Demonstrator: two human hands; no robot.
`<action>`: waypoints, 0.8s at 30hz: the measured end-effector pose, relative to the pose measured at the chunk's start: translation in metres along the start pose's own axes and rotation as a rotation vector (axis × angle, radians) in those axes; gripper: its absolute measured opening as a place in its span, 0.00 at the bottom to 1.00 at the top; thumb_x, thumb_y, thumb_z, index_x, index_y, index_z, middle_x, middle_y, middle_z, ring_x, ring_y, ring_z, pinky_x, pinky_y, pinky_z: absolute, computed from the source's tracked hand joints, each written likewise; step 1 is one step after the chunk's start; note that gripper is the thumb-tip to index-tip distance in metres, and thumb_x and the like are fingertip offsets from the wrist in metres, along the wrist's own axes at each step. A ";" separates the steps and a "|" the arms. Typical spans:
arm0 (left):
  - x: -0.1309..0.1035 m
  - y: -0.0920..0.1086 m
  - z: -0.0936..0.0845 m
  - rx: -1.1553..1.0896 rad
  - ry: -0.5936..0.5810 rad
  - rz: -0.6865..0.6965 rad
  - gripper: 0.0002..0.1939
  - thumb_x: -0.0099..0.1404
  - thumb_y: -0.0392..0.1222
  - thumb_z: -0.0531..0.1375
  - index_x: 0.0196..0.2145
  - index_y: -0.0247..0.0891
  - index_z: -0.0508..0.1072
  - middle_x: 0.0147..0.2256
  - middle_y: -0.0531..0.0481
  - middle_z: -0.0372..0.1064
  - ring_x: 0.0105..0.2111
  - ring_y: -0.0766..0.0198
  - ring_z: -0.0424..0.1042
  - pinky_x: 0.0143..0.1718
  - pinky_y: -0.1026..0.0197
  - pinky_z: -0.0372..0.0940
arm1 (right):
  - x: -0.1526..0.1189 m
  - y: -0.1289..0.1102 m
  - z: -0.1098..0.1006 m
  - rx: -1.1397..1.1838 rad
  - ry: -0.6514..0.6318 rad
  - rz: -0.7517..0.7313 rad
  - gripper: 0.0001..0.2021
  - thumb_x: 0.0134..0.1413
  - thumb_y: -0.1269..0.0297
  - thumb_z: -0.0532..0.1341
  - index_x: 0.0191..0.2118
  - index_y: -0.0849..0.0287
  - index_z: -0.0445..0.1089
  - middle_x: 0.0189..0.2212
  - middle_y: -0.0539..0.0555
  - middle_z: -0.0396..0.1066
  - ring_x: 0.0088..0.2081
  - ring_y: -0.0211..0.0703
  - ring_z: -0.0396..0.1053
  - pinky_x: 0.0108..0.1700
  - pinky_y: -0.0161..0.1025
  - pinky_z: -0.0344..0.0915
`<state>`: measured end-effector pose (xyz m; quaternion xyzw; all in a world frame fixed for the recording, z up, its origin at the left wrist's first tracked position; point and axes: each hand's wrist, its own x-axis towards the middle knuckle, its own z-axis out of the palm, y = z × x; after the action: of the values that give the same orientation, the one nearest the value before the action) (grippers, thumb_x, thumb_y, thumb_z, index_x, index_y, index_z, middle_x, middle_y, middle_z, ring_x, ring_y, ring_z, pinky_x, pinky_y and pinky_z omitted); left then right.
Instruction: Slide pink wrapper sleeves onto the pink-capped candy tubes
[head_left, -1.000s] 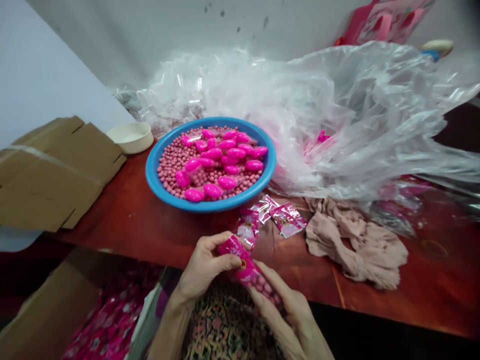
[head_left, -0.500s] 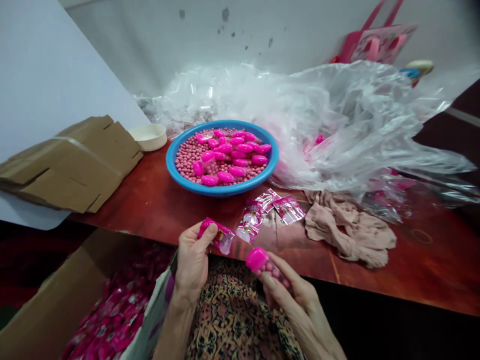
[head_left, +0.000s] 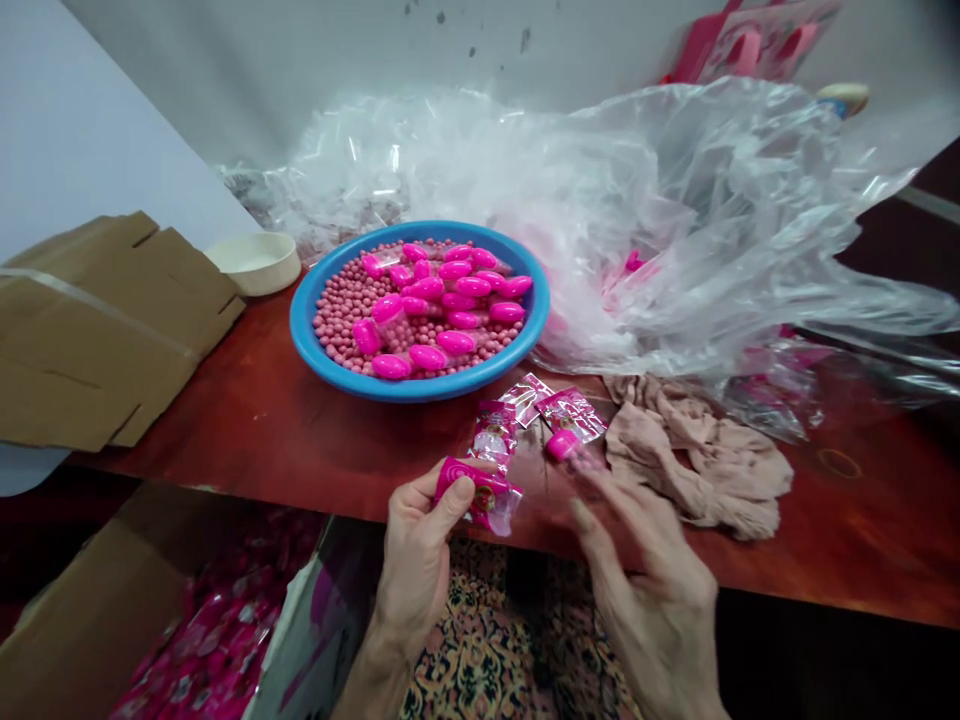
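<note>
My left hand (head_left: pixel 424 545) is closed, pinching a small pink printed plastic packet (head_left: pixel 487 498) between thumb and fingers at the table's front edge. To its right, my right hand (head_left: pixel 649 570) is open and slightly blurred, thumb and fingers apart. Just beyond its fingertips lies a small clear bottle with a bright pink cap (head_left: pixel 562 445), its body smeared by motion. Several more shiny pink packets (head_left: pixel 571 412) lie flat around it. Behind them stands a blue basin (head_left: pixel 352 382) of small pink beads, with several pink-capped bottles (head_left: pixel 427 357) lying on top.
Clear plastic sheeting (head_left: pixel 720 200) is heaped along the wall. A beige cloth (head_left: pixel 697 460) lies at the right. Flattened cardboard (head_left: pixel 97 330) and a white dish (head_left: pixel 259 265) are at the left. Below the table edge, an open carton (head_left: pixel 97 590) holds many pink packets (head_left: pixel 217 630).
My right hand has moved forward and right, setting the pink-capped bottle down by the packets and loosening from it. My left hand has shifted right with its packet. The view has shifted too.
</note>
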<state>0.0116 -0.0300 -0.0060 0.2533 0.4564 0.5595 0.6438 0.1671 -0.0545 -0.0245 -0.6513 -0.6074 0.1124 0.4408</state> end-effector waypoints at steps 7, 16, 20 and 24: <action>0.002 -0.008 0.003 0.005 -0.107 -0.039 0.10 0.60 0.39 0.61 0.38 0.38 0.79 0.29 0.49 0.78 0.30 0.64 0.73 0.33 0.66 0.65 | 0.000 -0.020 0.007 0.538 -0.193 0.257 0.07 0.49 0.67 0.65 0.36 0.50 0.76 0.30 0.46 0.77 0.31 0.35 0.74 0.34 0.26 0.70; 0.009 -0.010 0.004 -0.104 -0.123 -0.197 0.10 0.61 0.40 0.60 0.38 0.36 0.80 0.27 0.46 0.78 0.28 0.61 0.75 0.33 0.60 0.69 | 0.003 -0.008 0.010 0.639 -0.204 0.299 0.12 0.47 0.72 0.65 0.36 0.46 0.77 0.30 0.42 0.77 0.30 0.31 0.74 0.34 0.22 0.69; 0.006 -0.011 0.007 -0.058 -0.146 -0.165 0.10 0.61 0.40 0.60 0.39 0.37 0.79 0.30 0.46 0.78 0.33 0.60 0.75 0.37 0.61 0.68 | -0.001 -0.006 0.013 0.399 -0.146 0.157 0.10 0.48 0.71 0.66 0.39 0.55 0.75 0.32 0.48 0.78 0.31 0.37 0.75 0.34 0.27 0.71; 0.005 -0.012 0.005 0.011 -0.141 -0.118 0.10 0.61 0.39 0.60 0.39 0.39 0.79 0.36 0.46 0.78 0.37 0.60 0.73 0.40 0.62 0.66 | -0.001 -0.003 0.013 0.314 -0.095 -0.017 0.08 0.53 0.76 0.59 0.38 0.62 0.74 0.32 0.52 0.78 0.30 0.36 0.76 0.37 0.27 0.71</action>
<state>0.0219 -0.0268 -0.0154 0.2680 0.4272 0.4988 0.7048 0.1561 -0.0503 -0.0308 -0.5631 -0.6080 0.2329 0.5089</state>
